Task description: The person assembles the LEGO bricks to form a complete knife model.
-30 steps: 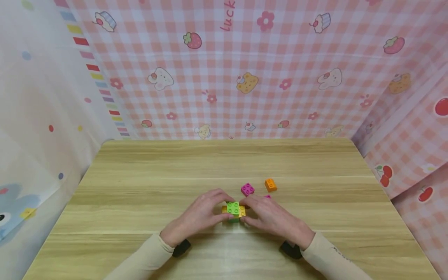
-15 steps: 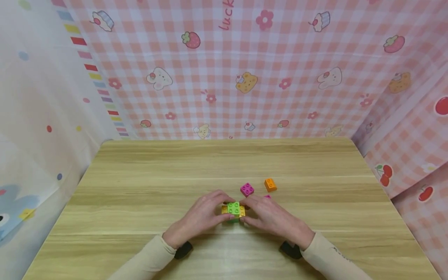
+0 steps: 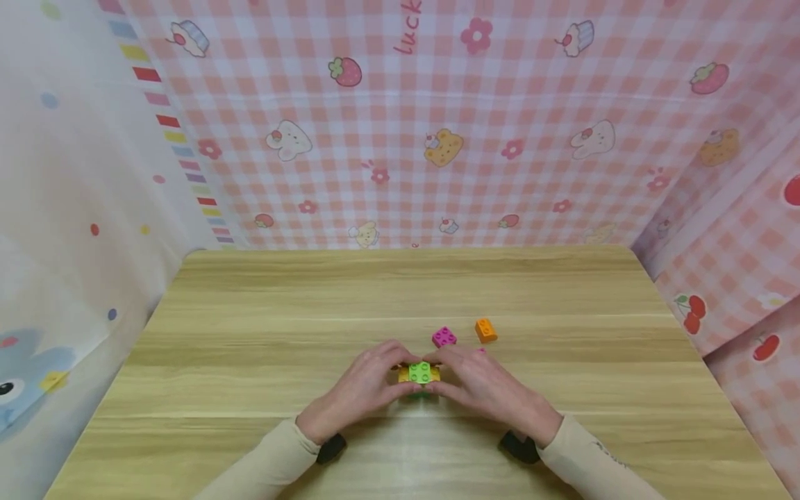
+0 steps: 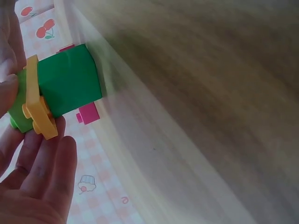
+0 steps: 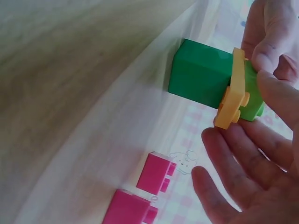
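The person's left grip (image 3: 356,385) and right grip (image 3: 484,382) both pinch the light green brick (image 3: 419,373) between thumb and fingers, one from each side. This brick sits on the studs of a yellow plate (image 4: 39,107), whose ends stick out beyond it, and below is a dark green brick (image 4: 70,81). The step seems to be the seating of the top brick; it should be pushed straight down with equal force, since a tilt could lift one side. It would help to rest the bottom flat on the wooden worktop (image 3: 312,298); whether it touches there is not certain. The stack is about midway between the left and right edges, well apart from the far edge. Towards the far right corner lie one magenta brick (image 3: 444,337), a second magenta brick (image 5: 124,207) and an orange brick (image 3: 485,330). Behind the far edge hangs a pink checked cloth (image 3: 400,104); beyond the left edge, a white dotted cloth (image 3: 75,139).
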The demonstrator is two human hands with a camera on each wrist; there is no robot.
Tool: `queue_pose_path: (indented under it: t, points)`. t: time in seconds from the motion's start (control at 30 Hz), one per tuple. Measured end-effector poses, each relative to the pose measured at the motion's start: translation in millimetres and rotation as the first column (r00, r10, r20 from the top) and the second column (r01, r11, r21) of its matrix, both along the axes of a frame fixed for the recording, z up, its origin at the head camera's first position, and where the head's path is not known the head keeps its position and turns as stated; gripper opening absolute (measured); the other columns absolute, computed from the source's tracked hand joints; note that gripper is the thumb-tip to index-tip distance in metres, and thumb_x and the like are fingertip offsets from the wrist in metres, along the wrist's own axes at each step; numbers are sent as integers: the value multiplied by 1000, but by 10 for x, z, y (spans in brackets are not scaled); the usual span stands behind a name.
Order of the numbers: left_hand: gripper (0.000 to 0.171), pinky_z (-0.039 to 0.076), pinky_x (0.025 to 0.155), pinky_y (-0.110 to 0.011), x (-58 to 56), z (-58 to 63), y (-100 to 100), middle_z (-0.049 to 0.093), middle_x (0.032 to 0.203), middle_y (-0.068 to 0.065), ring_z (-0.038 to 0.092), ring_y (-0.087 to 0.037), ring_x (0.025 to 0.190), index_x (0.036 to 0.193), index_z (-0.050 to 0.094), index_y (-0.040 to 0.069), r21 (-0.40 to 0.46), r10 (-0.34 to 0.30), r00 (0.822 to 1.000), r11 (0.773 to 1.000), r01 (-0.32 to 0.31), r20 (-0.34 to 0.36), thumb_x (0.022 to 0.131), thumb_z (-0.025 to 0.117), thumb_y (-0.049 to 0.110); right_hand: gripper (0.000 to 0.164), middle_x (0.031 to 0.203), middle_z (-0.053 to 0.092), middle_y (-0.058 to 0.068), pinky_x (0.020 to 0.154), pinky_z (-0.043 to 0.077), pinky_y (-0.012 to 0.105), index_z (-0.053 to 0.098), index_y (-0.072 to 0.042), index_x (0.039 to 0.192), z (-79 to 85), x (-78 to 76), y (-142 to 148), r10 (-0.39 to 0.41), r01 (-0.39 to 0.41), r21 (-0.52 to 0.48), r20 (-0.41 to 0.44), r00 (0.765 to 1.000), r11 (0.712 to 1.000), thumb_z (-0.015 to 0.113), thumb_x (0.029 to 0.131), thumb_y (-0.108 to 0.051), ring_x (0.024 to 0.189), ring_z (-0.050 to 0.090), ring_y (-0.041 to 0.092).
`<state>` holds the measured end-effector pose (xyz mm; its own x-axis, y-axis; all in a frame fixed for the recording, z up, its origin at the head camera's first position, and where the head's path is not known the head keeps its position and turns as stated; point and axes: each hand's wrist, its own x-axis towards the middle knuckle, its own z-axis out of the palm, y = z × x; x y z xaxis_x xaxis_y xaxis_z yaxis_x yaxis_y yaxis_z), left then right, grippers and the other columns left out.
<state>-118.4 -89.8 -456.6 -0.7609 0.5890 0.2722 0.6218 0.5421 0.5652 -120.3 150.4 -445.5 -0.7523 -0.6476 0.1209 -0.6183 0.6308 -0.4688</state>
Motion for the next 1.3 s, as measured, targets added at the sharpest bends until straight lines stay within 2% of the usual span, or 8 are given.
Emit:
queue_pose_path:
  t: [0.2,0.37,0.53,0.7,0.73,0.9,1.1,1.3]
  points:
    - [34,57,82,-28,2,9,19,70,102,-1,66,-15,91,111,73,6,33,25,998,999,-27,66,84,87,21,40,118,75,8,88,61,35,70,-6,125,-10,-15,1,32,-34,-36,-63,998,999,78,93,-30,103,71,19]
    - [37,56,80,-27,39,-14,28,69,99,0,65,-15,88,114,74,7,33,55,997,998,-57,61,83,87,21,40,118,75,8,88,61,36,71,-7,126,-33,-12,5,38,-39,-20,-71,997,999,78,94,-29,103,72,19]
    - [44,57,80,-27,75,-56,47,70,104,-2,66,-14,89,124,72,5,31,58,997,998,-59,44,85,86,22,46,122,74,9,92,60,40,69,-6,130,-39,11,33,16,-17,-20,-27,1000,1000,79,93,-31,108,71,22]
    - [55,60,84,-30,69,-53,54,72,111,-8,70,-18,94,132,64,1,51,66,993,996,-71,94,85,86,21,56,128,71,10,94,59,43,62,-4,140,4,13,123,-23,24,-36,35,999,999,77,95,-34,112,70,26]
    - [56,60,85,-31,64,-46,52,72,112,-9,70,-19,95,132,63,0,52,67,992,996,-73,107,85,86,21,56,124,73,10,91,60,42,61,-5,140,17,7,154,-33,35,-49,47,998,998,77,95,-33,107,70,26]
    - [50,60,87,-32,36,-11,50,72,117,-9,70,-20,99,126,66,1,43,50,983,997,-58,176,85,87,22,49,126,71,8,91,59,44,66,-8,136,29,-10,354,-97,100,-75,39,994,992,77,95,-32,108,68,25]
    - [51,59,89,-33,17,-15,32,72,120,-7,70,-19,101,126,67,4,16,54,978,998,-58,202,84,88,25,52,136,67,8,104,52,51,64,-7,137,15,-25,566,-119,122,-57,47,992,991,79,94,-32,125,63,29]
    - [53,58,92,-38,30,-32,-20,72,122,-6,69,-20,105,129,67,6,23,75,971,996,-82,228,85,86,30,57,145,61,12,110,46,55,60,-6,142,-8,-62,710,-115,116,-1,120,986,993,78,94,-31,133,57,34]
